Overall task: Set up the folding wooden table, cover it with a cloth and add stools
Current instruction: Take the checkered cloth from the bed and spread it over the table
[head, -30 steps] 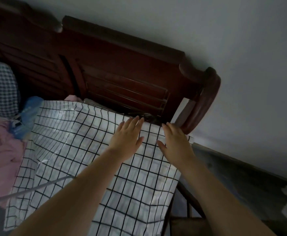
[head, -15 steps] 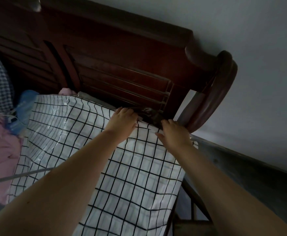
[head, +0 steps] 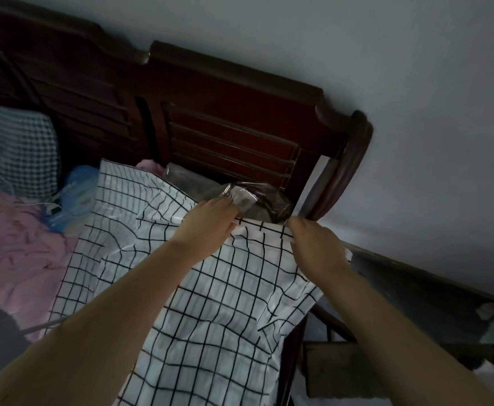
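Mostly the desk stays hidden under the checked cloth (head: 198,303); only a dark leg (head: 288,364) shows at its right edge. Both hands pinch the cloth's far edge: the left hand (head: 207,227) clenched on a fold, the right hand (head: 317,244) gripping near the far right corner. Behind this edge lies a shiny plastic-wrapped bundle (head: 251,197), its contents unclear. A dark wooden headboard (head: 225,124), pink bedding (head: 14,250) and grey wall (head: 415,83) surround it in dim light.

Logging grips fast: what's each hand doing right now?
Left hand: closed on the checked cloth.
Right hand: closed on the same cloth's far edge.
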Tool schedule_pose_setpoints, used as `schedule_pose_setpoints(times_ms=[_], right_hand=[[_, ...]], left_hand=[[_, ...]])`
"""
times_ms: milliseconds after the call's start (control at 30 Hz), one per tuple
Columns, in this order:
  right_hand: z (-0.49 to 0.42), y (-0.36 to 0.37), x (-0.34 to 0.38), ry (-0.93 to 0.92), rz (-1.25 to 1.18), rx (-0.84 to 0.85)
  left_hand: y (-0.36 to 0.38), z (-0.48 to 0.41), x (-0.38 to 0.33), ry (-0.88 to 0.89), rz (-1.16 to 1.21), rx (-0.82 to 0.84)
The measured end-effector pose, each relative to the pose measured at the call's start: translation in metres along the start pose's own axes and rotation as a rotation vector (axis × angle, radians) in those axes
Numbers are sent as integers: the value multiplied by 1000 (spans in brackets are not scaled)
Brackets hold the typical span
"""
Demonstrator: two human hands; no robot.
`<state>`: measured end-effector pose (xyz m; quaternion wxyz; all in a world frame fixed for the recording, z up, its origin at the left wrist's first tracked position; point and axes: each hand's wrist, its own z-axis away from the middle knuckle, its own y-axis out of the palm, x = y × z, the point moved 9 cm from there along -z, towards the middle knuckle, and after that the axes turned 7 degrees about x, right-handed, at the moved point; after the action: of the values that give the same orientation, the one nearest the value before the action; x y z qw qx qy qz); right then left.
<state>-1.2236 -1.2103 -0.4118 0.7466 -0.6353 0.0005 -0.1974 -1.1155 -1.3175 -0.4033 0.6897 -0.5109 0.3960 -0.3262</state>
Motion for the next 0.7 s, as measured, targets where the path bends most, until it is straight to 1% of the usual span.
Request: schedule_pose_setpoints(times_ms=[233, 400, 500, 600, 700], right_hand=[[128, -60, 78, 121, 70, -75], [226, -87, 134, 214, 138, -72], [284, -104, 162, 235, 94, -83], [339, -114, 185, 215, 19, -111], [394, -119, 203, 224, 90, -124]], left_hand=[[-60, 115, -52, 236, 41, -102], [-103, 212, -94, 394, 54, -192], [-119, 260, -122, 462, 65, -224], [-130, 302, -151, 509, 85, -240], [-139, 343, -185, 580, 80, -240]])
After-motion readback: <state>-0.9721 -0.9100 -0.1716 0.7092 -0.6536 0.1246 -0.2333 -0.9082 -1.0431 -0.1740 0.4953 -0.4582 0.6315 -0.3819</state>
